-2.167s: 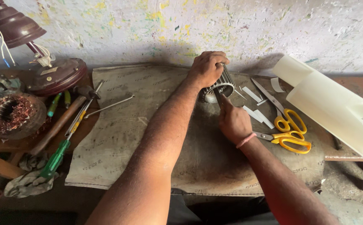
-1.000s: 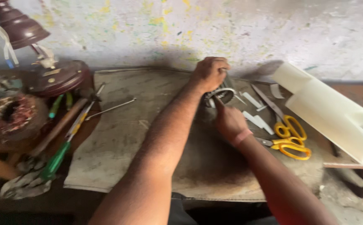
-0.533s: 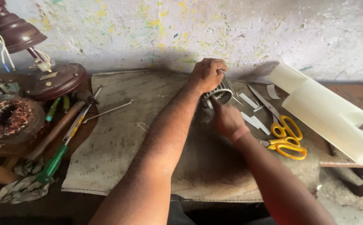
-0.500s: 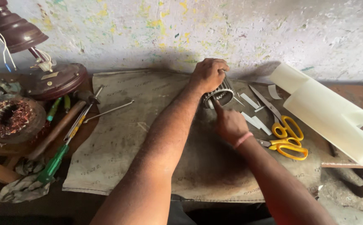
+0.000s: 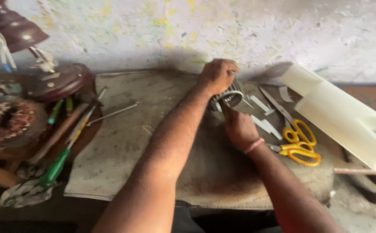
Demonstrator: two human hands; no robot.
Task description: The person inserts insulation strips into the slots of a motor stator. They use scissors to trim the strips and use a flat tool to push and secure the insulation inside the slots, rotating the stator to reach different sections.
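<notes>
Rough plastered wall [image 5: 188, 30], off-white with yellow and green paint flecks, behind a dark wooden counter [image 5: 89, 211] covered in the middle by a worn grey-brown cloth mat [image 5: 123, 142].

Far left: dark brown domed metal fan housing [image 5: 15, 28] at top corner, white wires hanging off it. Below it a round dark brown fan cover plate [image 5: 61, 82]. Left edge, a round copper-wound stator coil [image 5: 9, 123]. Beside it a wooden-handled tool [image 5: 58, 133] and a green-handled screwdriver [image 5: 56, 166] lying diagonal, screwdriver handle resting on a crumpled dirty rag [image 5: 24, 194]. Thin metal rod [image 5: 112, 114] lies on mat's upper left part.

Centre: left hand [image 5: 217, 75] reaches in from below, fingers clamped over the top of a small ribbed cylindrical metal motor core [image 5: 231, 96], which sits on the mat near the wall. Right hand [image 5: 239, 127] just below and touching the core, fingers pinched together at the core's front face; what they pinch is too small to tell. Pink band on the right wrist.

Right of the hands: several narrow white paper strips [image 5: 263, 123] scattered on mat. Yellow-handled scissors [image 5: 296, 138] lie next to them, blades pointing up-left. Far right, a loosely rolled sheet of cream insulating paper [image 5: 347, 121], lying diagonal over counter edge.
</notes>
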